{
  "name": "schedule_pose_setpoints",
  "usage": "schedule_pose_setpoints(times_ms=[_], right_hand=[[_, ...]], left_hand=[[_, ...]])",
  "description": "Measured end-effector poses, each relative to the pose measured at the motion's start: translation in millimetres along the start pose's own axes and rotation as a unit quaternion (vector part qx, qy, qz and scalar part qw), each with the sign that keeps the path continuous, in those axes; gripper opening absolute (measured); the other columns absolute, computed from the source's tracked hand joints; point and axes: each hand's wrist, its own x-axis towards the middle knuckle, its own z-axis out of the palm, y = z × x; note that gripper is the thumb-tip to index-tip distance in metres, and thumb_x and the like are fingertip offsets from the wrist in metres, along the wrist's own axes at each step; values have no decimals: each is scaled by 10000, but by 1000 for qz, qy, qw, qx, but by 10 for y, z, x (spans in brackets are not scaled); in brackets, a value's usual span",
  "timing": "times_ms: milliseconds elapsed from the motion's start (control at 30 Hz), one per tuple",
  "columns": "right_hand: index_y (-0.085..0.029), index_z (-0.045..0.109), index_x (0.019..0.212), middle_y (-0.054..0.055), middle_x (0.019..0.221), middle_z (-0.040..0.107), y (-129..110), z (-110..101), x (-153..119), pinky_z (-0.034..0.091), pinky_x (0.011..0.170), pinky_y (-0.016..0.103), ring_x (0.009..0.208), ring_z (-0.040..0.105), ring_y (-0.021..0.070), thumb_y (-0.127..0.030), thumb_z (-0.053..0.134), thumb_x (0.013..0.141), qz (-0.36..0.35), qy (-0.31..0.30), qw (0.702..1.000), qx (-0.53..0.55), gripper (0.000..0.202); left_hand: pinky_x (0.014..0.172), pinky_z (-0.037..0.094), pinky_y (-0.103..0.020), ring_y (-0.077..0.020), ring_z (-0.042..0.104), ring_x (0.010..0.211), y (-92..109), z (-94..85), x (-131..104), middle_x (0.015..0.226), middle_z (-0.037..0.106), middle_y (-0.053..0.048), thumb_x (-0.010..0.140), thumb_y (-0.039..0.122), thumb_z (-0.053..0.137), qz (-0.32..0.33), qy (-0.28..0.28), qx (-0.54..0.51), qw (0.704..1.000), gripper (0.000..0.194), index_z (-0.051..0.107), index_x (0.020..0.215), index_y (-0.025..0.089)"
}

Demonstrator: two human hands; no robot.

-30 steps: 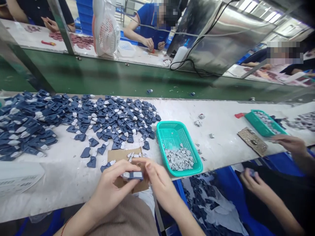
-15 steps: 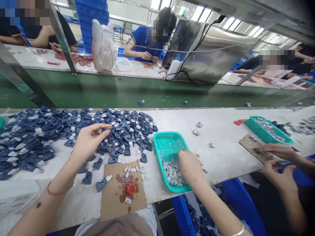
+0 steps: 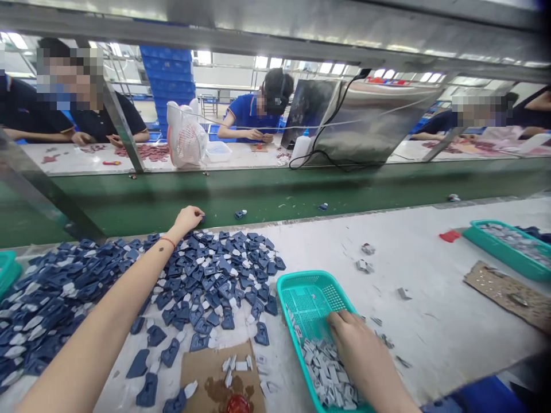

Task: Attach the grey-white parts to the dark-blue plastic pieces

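Observation:
My left hand [image 3: 189,219] reaches to the near edge of the green conveyor belt, fingers pinched on a small dark blue plastic piece [image 3: 203,219] that they mostly cover. Below that arm spreads a big heap of dark blue plastic pieces [image 3: 202,269] with white tabs. Inside the green basket [image 3: 289,310], my right hand [image 3: 355,341] is closed over small grey-white parts [image 3: 325,367]; its fingertips are hidden. Brown cardboard [image 3: 196,367] at the bottom carries a few grey-white parts [image 3: 235,364] and a red cap-like thing [image 3: 238,404], cut by the frame edge.
Blue pieces [image 3: 240,214] lie on the green belt [image 3: 275,192] across the back. Metal posts [image 3: 123,126] and an overhead rail frame the bench. Another green basket [image 3: 505,244] and cardboard [image 3: 510,292] are at right. Co-workers sit across the belt.
My left hand has moved from above the heap forward to the belt edge. My right hand stays in the basket. The view has tilted up, and the neighbour's hands at right have left it.

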Motion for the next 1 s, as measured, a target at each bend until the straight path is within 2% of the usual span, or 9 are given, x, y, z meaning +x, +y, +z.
schedule_pose_setpoints(times_ms=[200, 333, 433, 533, 633, 733, 867, 900, 1000], right_hand=[[-202, 645, 859, 69, 844, 664, 54, 33, 107, 505, 652, 334, 805, 665, 241, -124, 472, 884, -35, -10, 989, 145, 191], [-190, 656, 956, 79, 918, 681, 47, -29, 115, 518, 703, 333, 827, 674, 229, -148, 480, 881, -2, -34, 975, 218, 195], [-180, 655, 973, 85, 929, 684, 33, -66, 75, 521, 716, 333, 820, 673, 225, -170, 489, 875, 26, -34, 970, 240, 193], [-176, 661, 894, 86, 890, 679, 14, -93, 49, 517, 726, 338, 814, 671, 228, -169, 470, 883, 39, -37, 970, 238, 191], [-177, 665, 838, 88, 873, 677, -1, -102, 44, 517, 721, 343, 800, 670, 229, -179, 468, 886, 37, -29, 969, 242, 203], [-176, 673, 845, 85, 850, 693, -35, -107, 20, 528, 705, 344, 770, 673, 224, -236, 509, 881, 37, 4, 955, 294, 177], [-186, 688, 877, 72, 831, 718, -204, -192, -90, 548, 693, 348, 722, 677, 211, -351, 573, 869, 49, 52, 909, 411, 201], [-190, 693, 883, 70, 844, 721, -275, -235, -134, 551, 695, 348, 723, 678, 209, -369, 589, 864, 53, 60, 896, 438, 208], [-203, 707, 885, 70, 875, 720, -539, -390, -294, 550, 704, 347, 753, 678, 211, -376, 617, 861, 48, 62, 867, 492, 197]], left_hand=[[882, 518, -450, -237, 602, 1050, 270, 179, 305, 1234, 586, -105, 918, 318, 568, 48, -17, 48, 998, 318, 579, 1196, 166], [880, 517, -455, -241, 604, 1050, 524, 395, 376, 1222, 592, -104, 911, 322, 579, 88, -63, 38, 993, 331, 576, 1199, 158], [876, 519, -456, -241, 604, 1048, 646, 527, 357, 1225, 588, -106, 908, 312, 585, 83, -83, 16, 993, 332, 573, 1201, 155], [867, 524, -444, -235, 607, 1038, 704, 537, 296, 1217, 592, -105, 910, 305, 583, 60, -76, -31, 995, 318, 578, 1192, 158], [806, 548, -397, -205, 636, 946, 740, 409, 158, 1118, 634, -87, 911, 299, 583, 30, -53, -109, 992, 261, 606, 1122, 146], [667, 568, -327, -157, 660, 710, 780, 183, -140, 891, 690, -75, 855, 268, 655, 3, -26, -216, 976, 254, 597, 1038, 100], [632, 571, -241, -94, 652, 608, 803, -135, -868, 843, 701, -34, 806, 254, 689, -5, 2, -351, 936, 313, 568, 1074, 144], [636, 569, -218, -82, 655, 618, 796, -192, -1097, 854, 693, -18, 802, 251, 687, -4, 1, -390, 921, 324, 574, 1092, 162], [638, 577, -198, -88, 669, 630, 726, -257, -1823, 855, 670, -12, 761, 229, 717, -24, -24, -538, 842, 345, 614, 1084, 161]])
